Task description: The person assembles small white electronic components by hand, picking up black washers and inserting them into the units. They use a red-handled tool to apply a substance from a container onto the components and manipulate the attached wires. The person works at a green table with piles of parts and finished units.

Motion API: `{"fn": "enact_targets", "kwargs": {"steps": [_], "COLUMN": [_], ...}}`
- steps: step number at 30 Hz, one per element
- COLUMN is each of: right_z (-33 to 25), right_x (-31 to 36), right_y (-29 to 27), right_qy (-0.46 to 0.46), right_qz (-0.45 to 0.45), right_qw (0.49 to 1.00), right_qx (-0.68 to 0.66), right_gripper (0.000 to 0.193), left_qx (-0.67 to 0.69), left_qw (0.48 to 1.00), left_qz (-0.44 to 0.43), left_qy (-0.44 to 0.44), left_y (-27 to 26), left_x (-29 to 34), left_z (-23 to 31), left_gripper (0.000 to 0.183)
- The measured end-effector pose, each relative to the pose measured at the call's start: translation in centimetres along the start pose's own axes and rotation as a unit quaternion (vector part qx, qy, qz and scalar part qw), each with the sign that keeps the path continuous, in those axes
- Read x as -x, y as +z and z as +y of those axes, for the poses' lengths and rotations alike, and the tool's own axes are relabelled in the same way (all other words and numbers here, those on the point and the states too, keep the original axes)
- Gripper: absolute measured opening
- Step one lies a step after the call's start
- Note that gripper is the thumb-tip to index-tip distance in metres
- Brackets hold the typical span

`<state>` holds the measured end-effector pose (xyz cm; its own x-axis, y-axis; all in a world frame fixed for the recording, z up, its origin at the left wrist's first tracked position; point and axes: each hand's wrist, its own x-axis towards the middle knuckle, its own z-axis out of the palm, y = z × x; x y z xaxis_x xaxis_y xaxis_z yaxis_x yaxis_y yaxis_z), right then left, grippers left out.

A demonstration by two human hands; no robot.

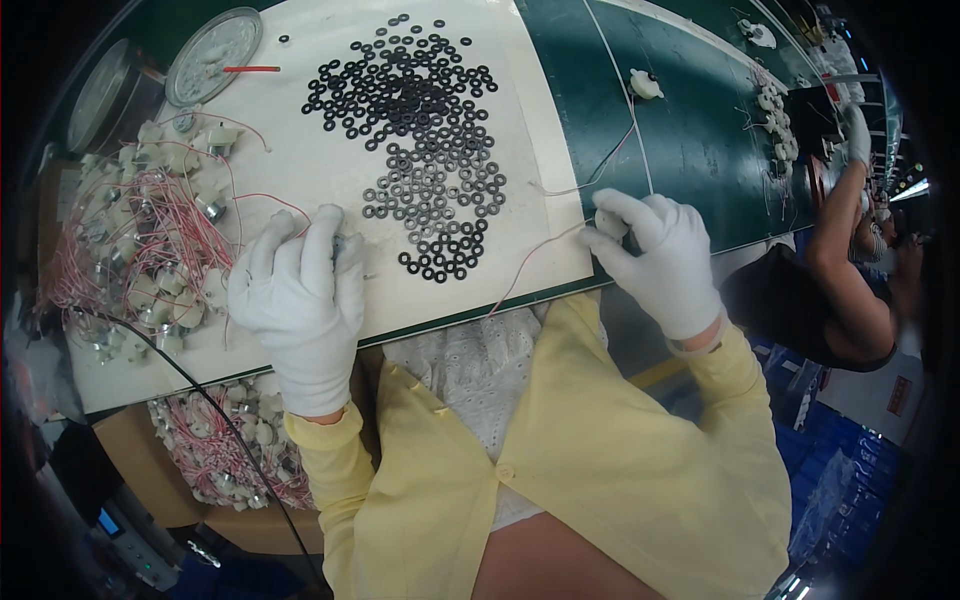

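The right hand (665, 260), in a white glove, has its thumb and forefinger pinched nearly together around a small pale part (610, 224), with the other fingers curled behind. A thin reddish wire (522, 264) runs from beside these fingertips down and to the left, to the near edge of the surface (545, 215). The left hand (298, 290), also gloved, is bent with its fingers pointing away from the body; something small and grey (341, 241) shows between thumb and forefinger, but I cannot tell whether it is gripped. Another reddish wire passes just behind those fingers.

Between the two hands, and reaching well beyond the fingers, lies a spread of small black and grey rings (405, 100). Just left of the left fingers is a heap of white parts with metal ends (165, 245) and tangled wires. Beyond that heap are a clear round lid (213, 55), a clear round tub (100, 95) and a red stick (252, 69). Beyond the right fingers, near the top, sits a white part with wires (645, 85). Below the left hand, under the surface, a cardboard box (150, 465) holds more wired parts.
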<state>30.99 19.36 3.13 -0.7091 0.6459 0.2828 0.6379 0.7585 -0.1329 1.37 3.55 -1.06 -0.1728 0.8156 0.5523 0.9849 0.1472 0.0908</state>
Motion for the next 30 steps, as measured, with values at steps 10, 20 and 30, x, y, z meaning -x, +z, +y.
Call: {"fn": "enact_targets", "kwargs": {"steps": [10,20,30], "right_z": [10.1,3.5,-0.4], "right_x": [-3.0,1.7,1.7], "right_y": [0.4,-1.0,2.7], "right_qy": [-0.041,0.083,-0.017], "right_qz": [0.081,0.178,0.161], "right_qw": [0.981,0.972,0.94], "right_qx": [0.173,-0.126,-0.3], "right_gripper": [0.034,0.043,0.042], "left_qx": [0.006,0.148,0.181], "left_qw": [1.0,0.96,0.92], "left_qz": [0.002,0.228,0.335], "left_qy": [0.014,-0.064,-0.096], "left_y": [-0.1,-5.5,-12.8], "left_x": [-0.3,-4.0,-13.9], "left_z": [0.1,-2.2,-11.3], "left_gripper": [0.026,0.032,0.033]}}
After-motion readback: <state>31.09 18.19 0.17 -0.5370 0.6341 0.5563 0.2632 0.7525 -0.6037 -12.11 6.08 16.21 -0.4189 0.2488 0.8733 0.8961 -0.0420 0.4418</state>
